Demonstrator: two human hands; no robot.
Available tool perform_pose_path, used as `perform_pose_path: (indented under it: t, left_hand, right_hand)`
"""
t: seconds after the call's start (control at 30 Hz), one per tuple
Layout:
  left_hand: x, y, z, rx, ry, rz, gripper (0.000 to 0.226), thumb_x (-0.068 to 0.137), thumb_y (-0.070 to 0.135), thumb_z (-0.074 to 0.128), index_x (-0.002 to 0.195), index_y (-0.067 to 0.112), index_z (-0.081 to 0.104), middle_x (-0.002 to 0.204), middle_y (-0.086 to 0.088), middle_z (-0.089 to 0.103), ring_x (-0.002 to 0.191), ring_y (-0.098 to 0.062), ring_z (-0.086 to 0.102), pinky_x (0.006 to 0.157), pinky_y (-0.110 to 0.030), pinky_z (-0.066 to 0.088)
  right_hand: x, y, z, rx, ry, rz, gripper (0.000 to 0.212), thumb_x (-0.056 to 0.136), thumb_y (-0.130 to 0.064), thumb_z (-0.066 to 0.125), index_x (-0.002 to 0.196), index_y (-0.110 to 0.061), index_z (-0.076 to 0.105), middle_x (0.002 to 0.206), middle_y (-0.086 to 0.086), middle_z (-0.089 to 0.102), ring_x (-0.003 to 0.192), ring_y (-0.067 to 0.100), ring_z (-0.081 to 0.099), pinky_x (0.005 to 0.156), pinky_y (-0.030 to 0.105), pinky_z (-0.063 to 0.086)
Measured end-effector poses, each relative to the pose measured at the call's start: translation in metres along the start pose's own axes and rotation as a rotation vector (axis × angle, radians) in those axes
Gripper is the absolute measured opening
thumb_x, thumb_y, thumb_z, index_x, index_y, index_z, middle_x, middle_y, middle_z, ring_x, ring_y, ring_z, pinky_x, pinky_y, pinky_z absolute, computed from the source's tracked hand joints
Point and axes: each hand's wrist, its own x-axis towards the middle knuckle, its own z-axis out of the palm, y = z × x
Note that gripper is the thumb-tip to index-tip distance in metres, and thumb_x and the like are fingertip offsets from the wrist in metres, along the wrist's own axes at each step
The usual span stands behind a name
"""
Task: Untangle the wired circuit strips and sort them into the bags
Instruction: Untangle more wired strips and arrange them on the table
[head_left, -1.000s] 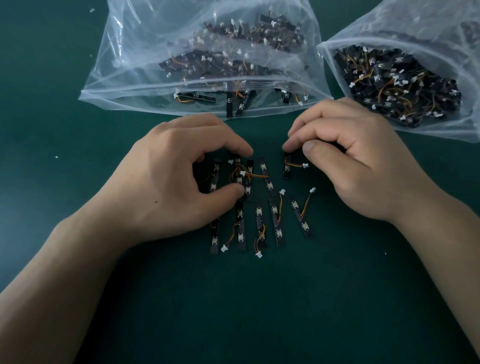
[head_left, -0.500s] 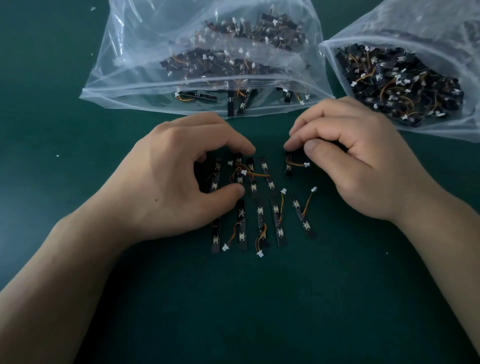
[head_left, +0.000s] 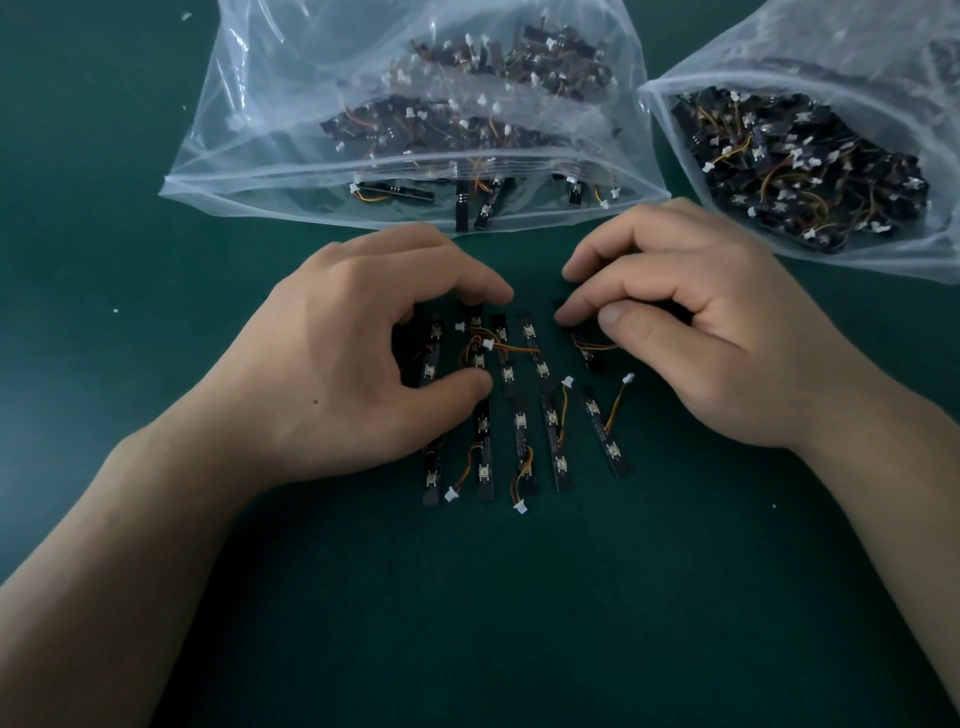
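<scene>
Head view: a dark green worktop (head_left: 467, 623) holds many small black circuit strips with orange wires and white plugs.

The left hand (head_left: 353, 358) is curled over a bunch of tangled strips (head_left: 498, 348). It grips them between its thumb and fingertips.

The right hand (head_left: 691, 332) pinches one single strip (head_left: 589, 353) between its thumb and first finger, just beside the bunch.

Below the hands, more loose strips (head_left: 522, 441) lie side by side in a row on the worktop.

Behind the hands lie two clear plastic bags. The left bag (head_left: 270, 130) and the right bag (head_left: 831, 57) are both open and full of strips. Some strips lie right at the mouth of the left bag.
</scene>
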Motion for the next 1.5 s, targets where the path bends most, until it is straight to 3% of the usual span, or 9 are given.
perform_pose_path:
  t: [0.1, 0.23, 0.47, 0.6, 0.77, 0.9, 1.03, 1.2, 1.5]
  left_hand:
    - [0.000, 0.001, 0.001, 0.002, 0.009, -0.005, 0.041, 0.077, 0.038, 0.076, 0.118, 0.035, 0.071, 0.109, 0.019, 0.063, 0.091, 0.005, 0.056, 0.078, -0.011, 0.039]
    - [-0.001, 0.001, 0.001, -0.016, 0.017, -0.011, 0.038, 0.080, 0.041, 0.072, 0.118, 0.034, 0.071, 0.108, 0.019, 0.063, 0.090, 0.003, 0.056, 0.078, -0.012, 0.038]
    - [0.000, 0.002, 0.001, -0.046, 0.031, -0.032, 0.034, 0.085, 0.041, 0.069, 0.118, 0.033, 0.071, 0.106, 0.019, 0.064, 0.091, -0.004, 0.058, 0.078, -0.014, 0.039]
    - [0.000, 0.001, 0.001, -0.060, 0.029, -0.032, 0.034, 0.086, 0.039, 0.069, 0.119, 0.032, 0.072, 0.107, 0.018, 0.065, 0.091, -0.007, 0.058, 0.079, -0.019, 0.042]
    - [0.001, 0.001, 0.000, -0.062, 0.026, -0.032, 0.034, 0.086, 0.042, 0.068, 0.119, 0.033, 0.071, 0.106, 0.020, 0.064, 0.092, -0.005, 0.058, 0.079, -0.017, 0.041]
    - [0.001, 0.001, 0.000, -0.055, 0.028, -0.033, 0.035, 0.086, 0.041, 0.068, 0.119, 0.034, 0.071, 0.106, 0.022, 0.064, 0.091, -0.005, 0.058, 0.078, -0.017, 0.040]
    - [0.001, 0.001, 0.000, -0.045, 0.026, -0.031, 0.035, 0.086, 0.040, 0.069, 0.120, 0.034, 0.071, 0.106, 0.022, 0.064, 0.090, -0.006, 0.057, 0.078, -0.016, 0.040]
    - [0.001, 0.000, 0.000, -0.045, 0.031, -0.030, 0.034, 0.086, 0.040, 0.069, 0.120, 0.034, 0.071, 0.106, 0.022, 0.064, 0.089, -0.008, 0.057, 0.077, -0.018, 0.040]
    - [0.001, 0.001, 0.000, -0.039, 0.025, -0.029, 0.035, 0.085, 0.040, 0.068, 0.119, 0.033, 0.071, 0.105, 0.021, 0.064, 0.089, -0.006, 0.057, 0.076, -0.014, 0.038]
  right_hand:
    - [0.000, 0.001, 0.002, 0.009, 0.032, -0.011, 0.024, 0.097, -0.017, 0.056, 0.108, -0.024, 0.077, 0.113, -0.012, 0.067, 0.117, 0.013, 0.058, 0.106, 0.043, 0.042]
    - [-0.001, 0.001, 0.001, 0.107, 0.117, 0.048, 0.022, 0.098, -0.016, 0.055, 0.111, -0.021, 0.072, 0.104, -0.012, 0.069, 0.106, 0.014, 0.063, 0.093, 0.024, 0.046]
    - [-0.002, 0.002, -0.001, 0.091, -0.026, 0.024, 0.025, 0.093, -0.018, 0.059, 0.113, -0.023, 0.074, 0.091, -0.013, 0.065, 0.094, 0.017, 0.060, 0.081, 0.027, 0.044]
    - [-0.006, 0.004, -0.015, 0.232, -0.155, 0.100, 0.054, 0.078, -0.012, 0.065, 0.127, -0.035, 0.065, 0.108, -0.009, 0.067, 0.104, 0.020, 0.059, 0.089, 0.026, 0.047]
    - [-0.009, 0.006, -0.031, 0.174, -0.344, 0.138, 0.087, 0.065, -0.048, 0.082, 0.144, -0.054, 0.046, 0.136, -0.017, 0.059, 0.129, 0.013, 0.052, 0.106, 0.030, 0.043]
    - [-0.009, 0.000, -0.026, 0.037, -0.377, 0.164, 0.105, 0.053, -0.063, 0.087, 0.146, -0.065, 0.036, 0.134, -0.029, 0.051, 0.129, 0.002, 0.044, 0.104, 0.030, 0.038]
    - [-0.009, -0.003, -0.024, 0.035, -0.363, 0.169, 0.104, 0.055, -0.065, 0.086, 0.146, -0.064, 0.036, 0.132, -0.030, 0.051, 0.127, 0.001, 0.043, 0.103, 0.028, 0.037]
    - [-0.009, -0.002, -0.022, 0.071, -0.279, 0.152, 0.089, 0.068, -0.051, 0.083, 0.147, -0.056, 0.042, 0.129, -0.027, 0.056, 0.124, 0.007, 0.051, 0.105, 0.026, 0.038]
    - [-0.009, 0.000, -0.019, 0.058, -0.285, 0.158, 0.093, 0.071, -0.045, 0.094, 0.148, -0.055, 0.043, 0.128, -0.027, 0.055, 0.124, 0.005, 0.049, 0.104, 0.026, 0.037]
